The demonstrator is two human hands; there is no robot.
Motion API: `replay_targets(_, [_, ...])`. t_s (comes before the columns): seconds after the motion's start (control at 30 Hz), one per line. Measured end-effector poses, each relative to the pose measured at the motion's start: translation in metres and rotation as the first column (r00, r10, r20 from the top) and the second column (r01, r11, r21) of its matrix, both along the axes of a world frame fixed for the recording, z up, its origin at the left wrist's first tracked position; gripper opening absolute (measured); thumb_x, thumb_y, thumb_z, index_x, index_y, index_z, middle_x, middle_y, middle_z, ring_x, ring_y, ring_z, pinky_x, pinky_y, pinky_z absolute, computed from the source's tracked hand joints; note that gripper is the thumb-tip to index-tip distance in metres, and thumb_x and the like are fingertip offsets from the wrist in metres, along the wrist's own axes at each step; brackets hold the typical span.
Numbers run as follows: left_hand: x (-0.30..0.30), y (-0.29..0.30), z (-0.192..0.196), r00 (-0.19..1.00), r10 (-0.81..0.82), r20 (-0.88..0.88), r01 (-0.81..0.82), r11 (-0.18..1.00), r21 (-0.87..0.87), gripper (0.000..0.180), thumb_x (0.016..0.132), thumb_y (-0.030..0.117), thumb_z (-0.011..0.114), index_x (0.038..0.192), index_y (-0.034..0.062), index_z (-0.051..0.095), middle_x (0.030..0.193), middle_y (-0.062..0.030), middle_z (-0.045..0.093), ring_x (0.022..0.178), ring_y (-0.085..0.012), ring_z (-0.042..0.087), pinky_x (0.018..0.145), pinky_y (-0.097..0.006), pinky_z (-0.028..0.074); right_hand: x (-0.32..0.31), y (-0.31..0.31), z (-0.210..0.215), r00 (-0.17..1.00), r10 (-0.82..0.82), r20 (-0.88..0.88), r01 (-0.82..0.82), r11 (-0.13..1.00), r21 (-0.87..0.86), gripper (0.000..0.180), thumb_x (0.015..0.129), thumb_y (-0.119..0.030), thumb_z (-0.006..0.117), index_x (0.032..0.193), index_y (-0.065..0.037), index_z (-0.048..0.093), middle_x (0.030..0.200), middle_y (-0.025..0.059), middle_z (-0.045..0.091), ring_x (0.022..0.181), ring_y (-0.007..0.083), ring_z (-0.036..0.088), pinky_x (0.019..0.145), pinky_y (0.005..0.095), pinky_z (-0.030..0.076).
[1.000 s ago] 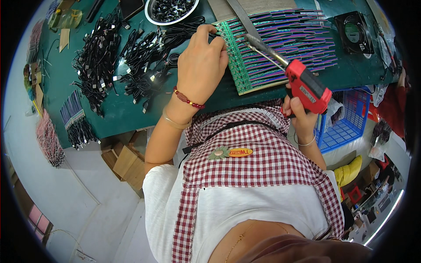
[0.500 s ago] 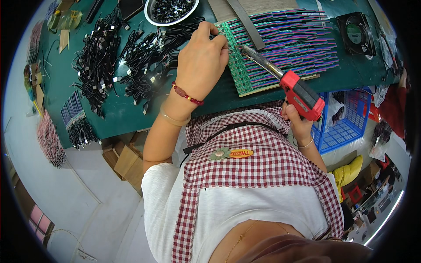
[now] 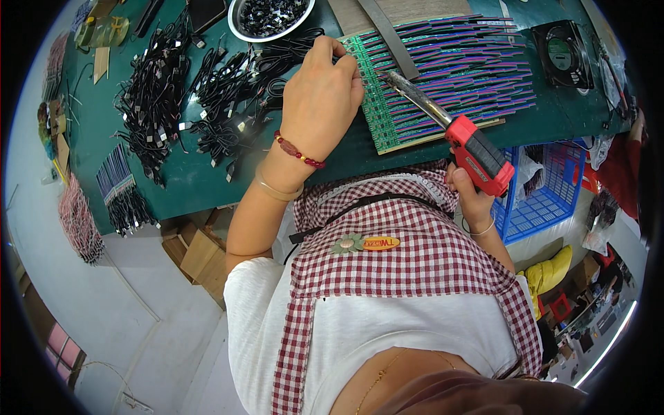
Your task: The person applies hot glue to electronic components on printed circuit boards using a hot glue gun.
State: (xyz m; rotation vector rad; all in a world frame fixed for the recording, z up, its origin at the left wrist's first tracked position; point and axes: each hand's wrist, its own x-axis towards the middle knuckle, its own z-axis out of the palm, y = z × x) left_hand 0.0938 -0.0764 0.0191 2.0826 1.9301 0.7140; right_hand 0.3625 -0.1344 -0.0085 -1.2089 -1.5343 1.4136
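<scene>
My left hand [image 3: 321,93] rests on the left edge of a green circuit-board panel [image 3: 387,117], fingers curled as if pinching something small, which I cannot make out. Rows of red, blue and black wires [image 3: 470,69] run off the panel to the right. My right hand [image 3: 470,197] grips a red soldering gun [image 3: 477,155] by its handle; its metal tip [image 3: 401,83] points up-left onto the panel, just right of my left fingers.
Heaps of black cables [image 3: 200,104] cover the green table [image 3: 173,187] at left. A metal bowl [image 3: 266,17] of small black parts stands at the back. A black fan [image 3: 564,45] sits far right, a blue basket [image 3: 546,200] below the table edge, cardboard boxes [image 3: 197,249] underneath.
The soldering gun has swung left and forward, its tip now closer to my left fingers on the panel. My left hand has shifted only slightly.
</scene>
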Motion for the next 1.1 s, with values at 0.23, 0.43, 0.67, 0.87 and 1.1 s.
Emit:
replay_targets(0.23, [0.000,0.000,0.000,1.000,-0.005,-0.013,0.005,1.000,0.001,0.007,0.071,0.007,0.061,0.074,0.0016,0.058,0.096,-0.0089,0.053,0.073,-0.0274,0.058,0.060,-0.036,0.049,0.001,0.000,0.000,0.999,0.003,-0.034,-0.003,1.000,-0.011,0.033,0.086,-0.012,0.054,0.114,0.005,0.049,0.068,0.0068,0.053,0.055,0.0097,0.044,0.052,0.0226,0.036])
replay_targets(0.43, [-0.001,0.001,0.001,1.000,-0.020,-0.012,0.020,1.000,-0.013,0.007,0.072,0.008,0.062,0.075,0.0023,0.059,0.095,-0.0090,0.052,0.073,-0.0267,0.057,0.061,-0.035,0.049,0.004,-0.004,-0.003,0.999,0.015,-0.049,-0.016,0.999,-0.037,0.033,0.086,-0.011,0.055,0.113,0.005,0.049,0.069,0.0075,0.053,0.055,0.0102,0.045,0.052,0.0231,0.037])
replay_targets(0.67, [-0.003,0.002,0.003,0.999,-0.052,-0.011,0.051,0.998,-0.049,0.006,0.073,0.008,0.062,0.076,0.0035,0.059,0.094,-0.0090,0.052,0.074,-0.0246,0.057,0.062,-0.034,0.049,0.012,-0.008,-0.008,0.998,-0.037,-0.054,0.032,0.994,-0.103,0.026,0.080,-0.007,0.066,0.105,-0.002,0.059,0.086,0.0022,0.061,0.075,0.0094,0.056,0.067,0.0252,0.046])
replay_targets(0.87, [-0.003,0.002,0.000,0.998,-0.049,-0.031,0.049,0.999,-0.007,0.007,0.072,0.007,0.063,0.075,0.0034,0.059,0.093,-0.0090,0.051,0.075,-0.0243,0.057,0.062,-0.034,0.049,0.009,-0.009,-0.006,1.000,-0.001,0.008,0.001,0.998,-0.062,0.022,0.080,-0.006,0.065,0.100,-0.002,0.060,0.085,0.0030,0.061,0.075,0.0102,0.056,0.066,0.0263,0.046])
replay_targets(1.1, [-0.002,0.002,0.001,0.999,-0.046,-0.026,0.045,0.999,-0.028,0.007,0.072,0.007,0.063,0.075,0.0031,0.059,0.093,-0.0089,0.051,0.077,-0.0246,0.057,0.062,-0.034,0.049,0.005,-0.005,0.000,1.000,-0.009,0.019,0.009,1.000,0.014,0.035,0.086,-0.015,0.056,0.114,0.005,0.049,0.070,0.0083,0.055,0.057,0.0107,0.048,0.051,0.0226,0.038])
